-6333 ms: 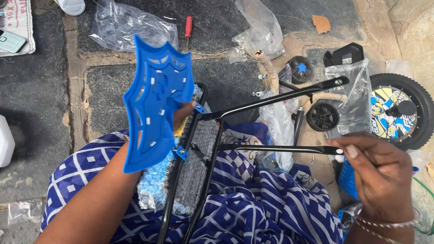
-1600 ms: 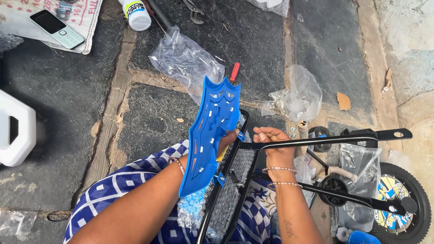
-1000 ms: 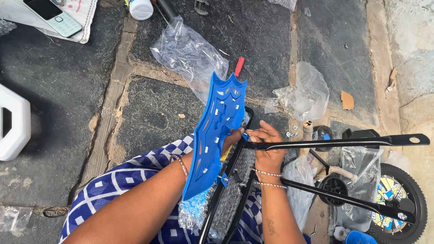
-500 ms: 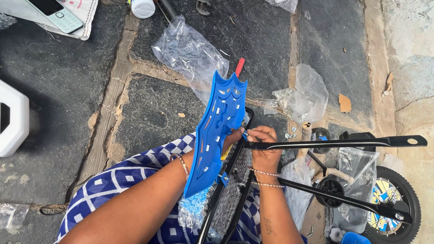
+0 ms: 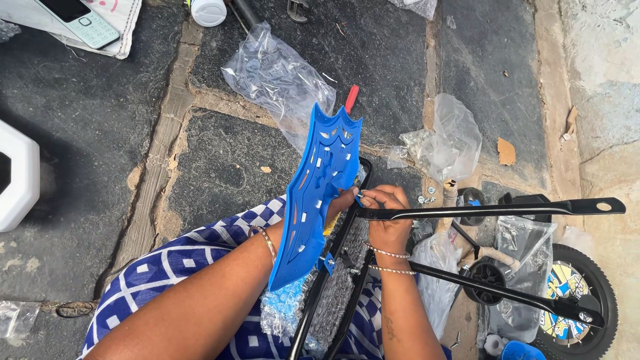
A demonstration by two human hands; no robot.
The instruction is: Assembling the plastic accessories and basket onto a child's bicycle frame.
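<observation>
Meanwhile the left hand [image 5: 340,202] still grips the blue slotted plastic panel [image 5: 317,200], upright over the lap; the right hand [image 5: 387,217], off the rod end, now pinches a small fastener at the black metal frame [image 5: 480,211] beside it, so fixing has begun.

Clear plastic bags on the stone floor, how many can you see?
4, perhaps more hidden. One crumpled bag above the blue panel, one right of it, a scrap at the bottom left edge, one cut off at the top edge.
</observation>
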